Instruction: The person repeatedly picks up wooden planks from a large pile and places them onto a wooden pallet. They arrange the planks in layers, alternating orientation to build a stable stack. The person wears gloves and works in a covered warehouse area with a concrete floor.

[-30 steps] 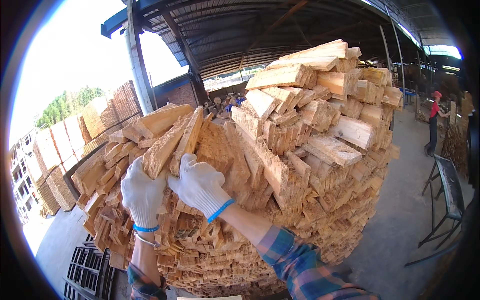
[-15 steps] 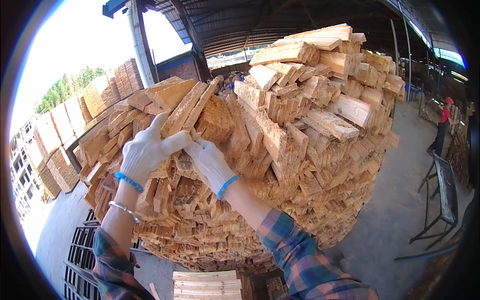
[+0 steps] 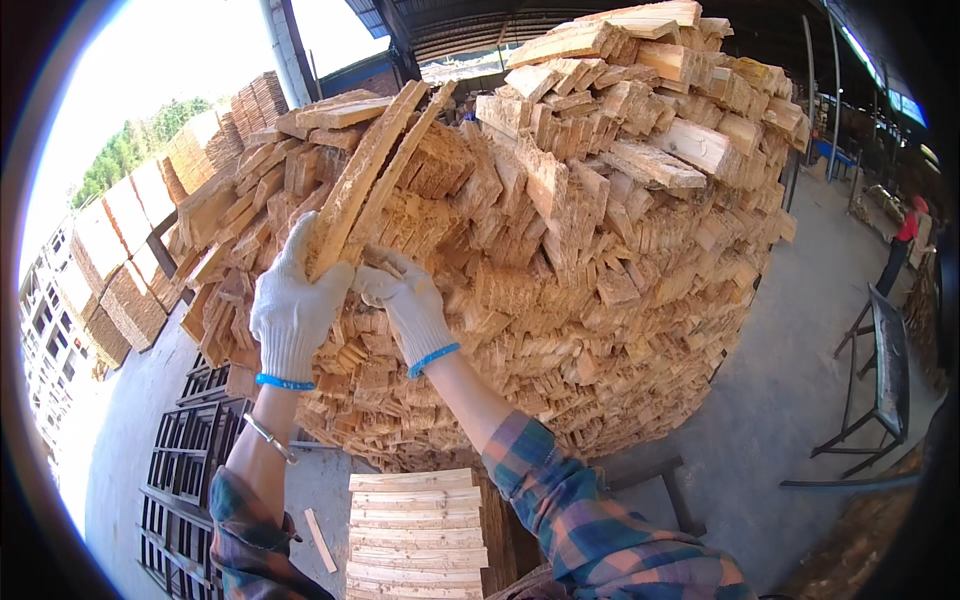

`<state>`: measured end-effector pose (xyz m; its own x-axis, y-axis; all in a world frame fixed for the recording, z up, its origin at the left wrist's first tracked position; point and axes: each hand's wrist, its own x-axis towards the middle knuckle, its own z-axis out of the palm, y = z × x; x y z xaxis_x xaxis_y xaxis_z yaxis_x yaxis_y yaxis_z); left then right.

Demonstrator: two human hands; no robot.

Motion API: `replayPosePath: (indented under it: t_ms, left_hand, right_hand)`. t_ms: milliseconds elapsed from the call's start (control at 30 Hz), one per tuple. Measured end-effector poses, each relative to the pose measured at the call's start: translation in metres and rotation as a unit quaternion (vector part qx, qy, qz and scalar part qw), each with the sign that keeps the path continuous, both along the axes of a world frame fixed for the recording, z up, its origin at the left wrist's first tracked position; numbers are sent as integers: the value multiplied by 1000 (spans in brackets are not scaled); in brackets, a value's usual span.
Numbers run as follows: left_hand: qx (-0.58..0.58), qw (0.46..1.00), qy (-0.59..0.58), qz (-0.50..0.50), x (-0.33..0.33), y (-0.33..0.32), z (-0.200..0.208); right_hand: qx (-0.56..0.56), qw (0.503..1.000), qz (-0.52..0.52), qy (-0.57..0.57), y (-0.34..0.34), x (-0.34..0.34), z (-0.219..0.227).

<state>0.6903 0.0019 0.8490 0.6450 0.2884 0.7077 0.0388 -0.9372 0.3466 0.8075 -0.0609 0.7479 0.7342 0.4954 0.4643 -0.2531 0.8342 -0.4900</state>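
My left hand, in a white knit glove with a blue cuff, is closed round the lower end of a rough wooden board. A thinner wooden board lies against it, with a narrow gap between the two; both tilt up and away. My right hand, gloved alike, has its fingers curled at the near end of the thinner board, close to my left thumb. Its fingertips are partly hidden. Just beyond both hands rises a large heap of short wooden boards.
Below the heap, a neat stack of pale boards stands near me. Dark metal frames and a loose wood strip lie on the floor at left. A metal stand and a person in red are at right. Wood stacks stand far left.
Both hands have come down and nearer, drawing the two boards out from the heap. More of the pale stack below is in view.
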Motion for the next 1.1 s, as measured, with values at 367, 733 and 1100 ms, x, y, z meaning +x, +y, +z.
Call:
replayPosePath:
  t_ms: [367, 733, 1100]
  left_hand:
    - [-323, 921, -79, -201, -78, 28, -72]
    - [-333, 933, -10, -134, -125, 28, -172]
    - [-327, 922, 208, 17, -131, 83, -247]
  right_hand:
    - [-105, 991, 85, -27, 14, -61, -41]
    - [-45, 996, 78, 22, 21, -9, -52]
    - [-354, 911, 204, -58, 40, -76, -223]
